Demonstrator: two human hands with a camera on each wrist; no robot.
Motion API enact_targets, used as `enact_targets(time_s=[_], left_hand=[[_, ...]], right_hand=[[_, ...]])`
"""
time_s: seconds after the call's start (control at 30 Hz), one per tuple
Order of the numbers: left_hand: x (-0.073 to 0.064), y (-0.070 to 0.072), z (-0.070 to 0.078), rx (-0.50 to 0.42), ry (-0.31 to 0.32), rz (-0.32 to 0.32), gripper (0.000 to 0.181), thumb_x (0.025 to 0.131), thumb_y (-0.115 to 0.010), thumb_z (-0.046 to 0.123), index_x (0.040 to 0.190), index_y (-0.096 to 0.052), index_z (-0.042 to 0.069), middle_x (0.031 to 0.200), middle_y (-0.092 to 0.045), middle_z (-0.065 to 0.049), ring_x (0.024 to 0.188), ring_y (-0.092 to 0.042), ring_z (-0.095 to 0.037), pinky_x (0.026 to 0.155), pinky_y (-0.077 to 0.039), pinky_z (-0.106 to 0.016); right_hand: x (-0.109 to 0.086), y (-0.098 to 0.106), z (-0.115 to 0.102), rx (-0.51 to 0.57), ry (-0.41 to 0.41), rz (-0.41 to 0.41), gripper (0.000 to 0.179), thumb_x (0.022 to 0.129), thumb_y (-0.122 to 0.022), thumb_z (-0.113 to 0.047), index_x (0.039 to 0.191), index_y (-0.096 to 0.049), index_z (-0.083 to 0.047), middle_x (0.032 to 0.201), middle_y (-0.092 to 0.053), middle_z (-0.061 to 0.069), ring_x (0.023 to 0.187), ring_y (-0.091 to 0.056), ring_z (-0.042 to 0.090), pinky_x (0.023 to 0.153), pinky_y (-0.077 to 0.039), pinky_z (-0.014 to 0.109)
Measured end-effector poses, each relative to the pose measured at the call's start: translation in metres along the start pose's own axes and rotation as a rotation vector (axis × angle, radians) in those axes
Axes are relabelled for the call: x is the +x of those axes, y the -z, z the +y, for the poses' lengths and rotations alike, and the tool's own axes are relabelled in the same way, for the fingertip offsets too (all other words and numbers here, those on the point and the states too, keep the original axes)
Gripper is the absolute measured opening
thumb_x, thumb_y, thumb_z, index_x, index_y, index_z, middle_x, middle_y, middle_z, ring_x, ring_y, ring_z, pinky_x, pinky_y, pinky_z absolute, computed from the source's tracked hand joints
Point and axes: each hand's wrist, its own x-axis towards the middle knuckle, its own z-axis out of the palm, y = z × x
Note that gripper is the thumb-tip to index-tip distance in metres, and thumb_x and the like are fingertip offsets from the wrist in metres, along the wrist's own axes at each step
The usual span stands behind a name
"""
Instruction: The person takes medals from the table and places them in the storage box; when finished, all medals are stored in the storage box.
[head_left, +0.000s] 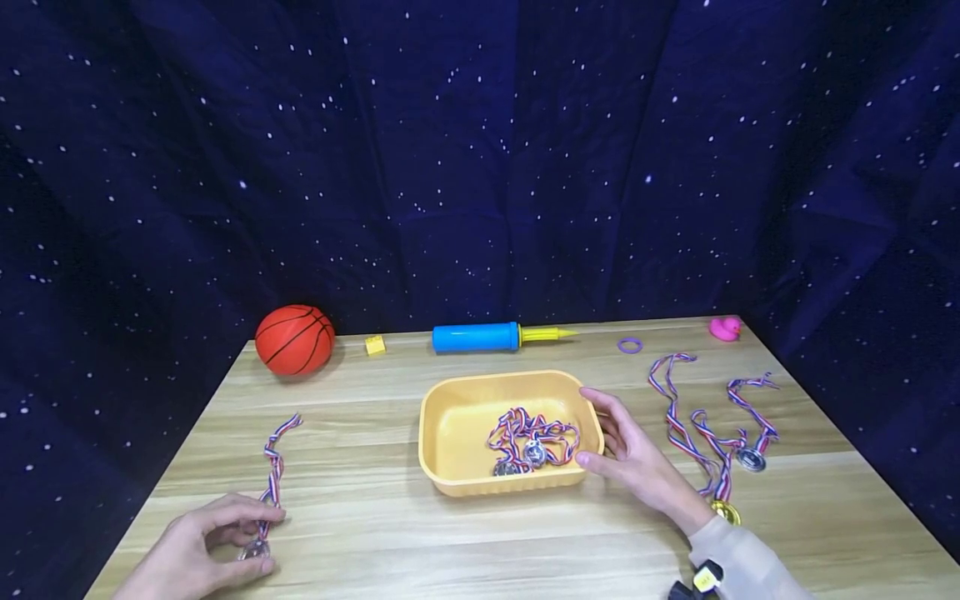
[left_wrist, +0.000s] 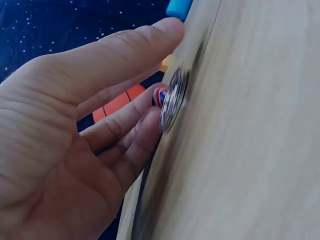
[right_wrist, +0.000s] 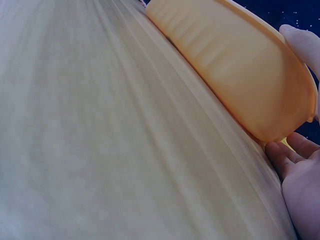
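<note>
In the head view, my left hand (head_left: 198, 546) is at the lower left, around a silver medal (head_left: 256, 550) with a red, white and blue ribbon (head_left: 274, 475) stretching away from it. The left wrist view shows the medal (left_wrist: 174, 100) tilted on the table beside my fingertips (left_wrist: 150, 117), with the thumb apart from it. My right hand (head_left: 637, 462) holds the right end of a yellow plastic basin (head_left: 457, 392), thumb on its rim and other fingers low against its side. Two silver medals (head_left: 535, 452) with tangled ribbons lie inside, towards the basin's right.
Right of the basin lie a gold medal (head_left: 726, 512), a silver medal (head_left: 751, 459) and striped ribbons (head_left: 675, 417). Along the back stand a toy basketball (head_left: 295, 340), yellow block (head_left: 375, 345), blue pump (head_left: 476, 337), purple ring (head_left: 630, 345) and pink duck (head_left: 725, 328).
</note>
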Motion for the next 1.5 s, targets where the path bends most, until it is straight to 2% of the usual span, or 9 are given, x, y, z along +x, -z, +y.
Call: enact_targets(time_s=[0.13, 0.33, 0.5, 0.6, 0.73, 0.87, 1.07, 1.23, 1.5], left_hand=[[-0.001, 0.003, -0.007, -0.084, -0.008, -0.063, 0.051, 0.076, -0.098, -0.005, 0.123, -0.081, 0.003, 0.126, -0.071, 0.002, 0.111, -0.073, -0.001, 0.088, -0.065, -0.021], [-0.001, 0.006, -0.01, -0.11, 0.057, -0.087, 0.044, 0.079, -0.096, -0.004, 0.12, -0.082, 0.0, 0.123, -0.07, 0.006, 0.109, -0.074, 0.001, 0.088, -0.065, -0.021], [0.0, 0.003, -0.012, -0.126, 0.035, -0.053, 0.042, 0.076, -0.096, -0.011, 0.114, -0.082, -0.001, 0.12, -0.073, 0.005, 0.106, -0.076, 0.0, 0.087, -0.065, -0.02], [0.0, 0.003, -0.01, -0.068, 0.053, -0.028, 0.042, 0.074, -0.099, -0.006, 0.112, -0.082, 0.006, 0.115, -0.075, 0.007, 0.098, -0.075, -0.001, 0.082, -0.065, -0.018], [0.001, 0.003, -0.004, 0.055, 0.137, -0.009, 0.044, 0.073, -0.103, 0.009, 0.111, -0.082, 0.017, 0.095, -0.074, 0.011, 0.077, -0.068, -0.006, 0.064, -0.058, -0.021], [0.004, 0.0, 0.0, 0.088, 0.211, 0.015, 0.042, 0.075, -0.103, 0.013, 0.112, -0.084, 0.017, 0.081, -0.07, 0.012, 0.068, -0.065, -0.007, 0.057, -0.052, -0.025], [0.006, -0.005, 0.003, 0.047, 0.224, 0.081, 0.041, 0.078, -0.1, 0.002, 0.116, -0.082, 0.007, 0.092, -0.082, 0.006, 0.079, -0.077, -0.007, 0.069, -0.063, -0.02], [0.01, -0.008, 0.004, 0.024, 0.234, 0.092, 0.044, 0.077, -0.098, -0.004, 0.115, -0.076, 0.0, 0.093, -0.082, 0.002, 0.081, -0.077, -0.006, 0.071, -0.064, -0.02], [0.018, -0.013, 0.014, 0.001, 0.295, 0.131, 0.035, 0.081, -0.097, -0.003, 0.106, -0.073, 0.003, 0.092, -0.081, 0.0, 0.085, -0.078, -0.007, 0.075, -0.065, -0.02]], right_hand=[[0.0, 0.0, 0.0, -0.004, 0.0, 0.003, 0.088, 0.098, -0.08, 0.001, 0.171, -0.032, -0.006, 0.17, -0.039, 0.027, 0.151, -0.051, 0.033, 0.123, -0.043, 0.02], [0.0, 0.0, 0.001, -0.013, -0.006, 0.005, 0.089, 0.098, -0.081, 0.0, 0.172, -0.032, -0.006, 0.17, -0.039, 0.027, 0.152, -0.051, 0.032, 0.123, -0.042, 0.02], [0.0, 0.001, 0.001, -0.018, -0.008, 0.007, 0.089, 0.098, -0.081, -0.001, 0.171, -0.032, -0.006, 0.171, -0.039, 0.026, 0.152, -0.05, 0.033, 0.123, -0.042, 0.019], [0.0, 0.001, 0.0, -0.021, -0.011, 0.008, 0.089, 0.098, -0.081, -0.001, 0.171, -0.032, -0.007, 0.17, -0.039, 0.027, 0.152, -0.05, 0.034, 0.123, -0.041, 0.019], [0.001, 0.0, 0.0, -0.019, -0.009, 0.009, 0.088, 0.098, -0.081, -0.001, 0.171, -0.032, -0.006, 0.17, -0.039, 0.027, 0.152, -0.05, 0.033, 0.123, -0.041, 0.019], [0.001, 0.0, 0.0, -0.016, -0.008, 0.009, 0.088, 0.098, -0.081, -0.001, 0.171, -0.032, -0.004, 0.17, -0.039, 0.027, 0.151, -0.051, 0.031, 0.123, -0.042, 0.019], [0.001, 0.0, 0.0, -0.025, -0.012, 0.01, 0.088, 0.098, -0.081, -0.002, 0.171, -0.033, -0.005, 0.17, -0.04, 0.026, 0.151, -0.051, 0.031, 0.123, -0.042, 0.018], [0.0, 0.001, 0.0, -0.026, -0.011, 0.01, 0.087, 0.098, -0.081, -0.002, 0.171, -0.034, -0.007, 0.169, -0.041, 0.026, 0.151, -0.051, 0.033, 0.122, -0.042, 0.018], [0.001, 0.001, 0.001, -0.021, -0.015, 0.009, 0.088, 0.098, -0.081, -0.002, 0.171, -0.033, -0.007, 0.169, -0.04, 0.025, 0.152, -0.05, 0.031, 0.123, -0.041, 0.018]])
